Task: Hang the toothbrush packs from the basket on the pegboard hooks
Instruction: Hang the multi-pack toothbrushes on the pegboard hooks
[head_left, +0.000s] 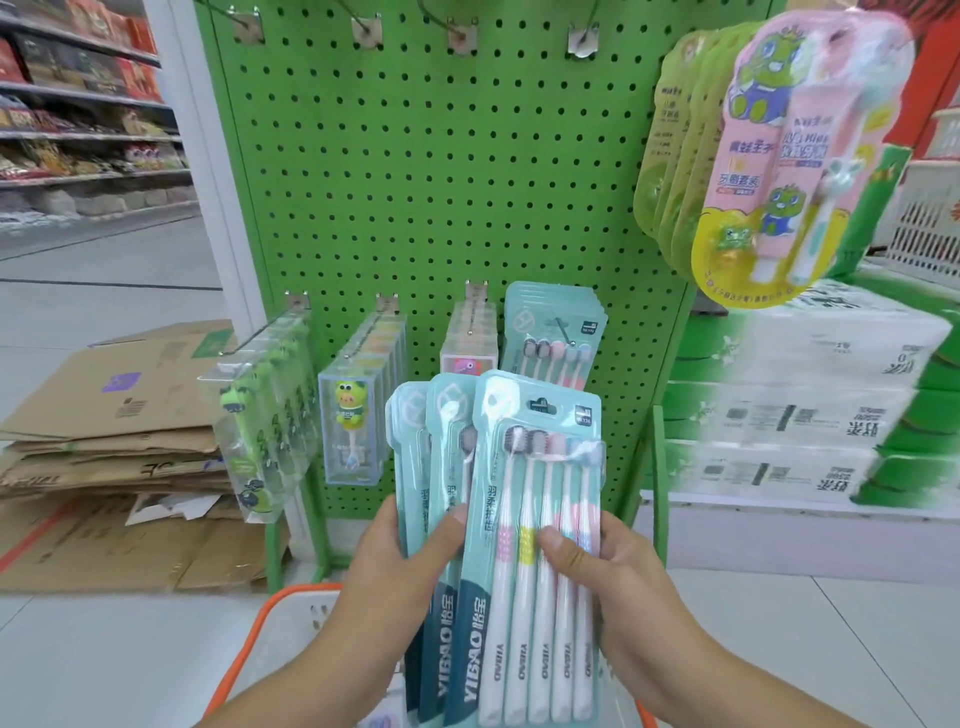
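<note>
Three teal toothbrush packs (540, 467) are fanned out upright in front of the green pegboard (441, 182). My left hand (400, 566) grips the two rear packs, thumb on the front of them. My right hand (613, 577) holds the front pack, thumb pressed on its clear blister. More of the same teal packs (553, 327) hang on a lower hook (563, 332) just behind the held ones. The orange-rimmed basket (260, 634) sits below my arms, its inside mostly hidden.
Children's toothbrush boxes (358, 405) and green frog packs (260, 415) hang on lower hooks to the left. Pink and green kids' packs (779, 156) hang at upper right. Bare hooks (462, 36) line the top row. Flattened cardboard (114, 441) lies left, stacked tissue cartons (810, 405) right.
</note>
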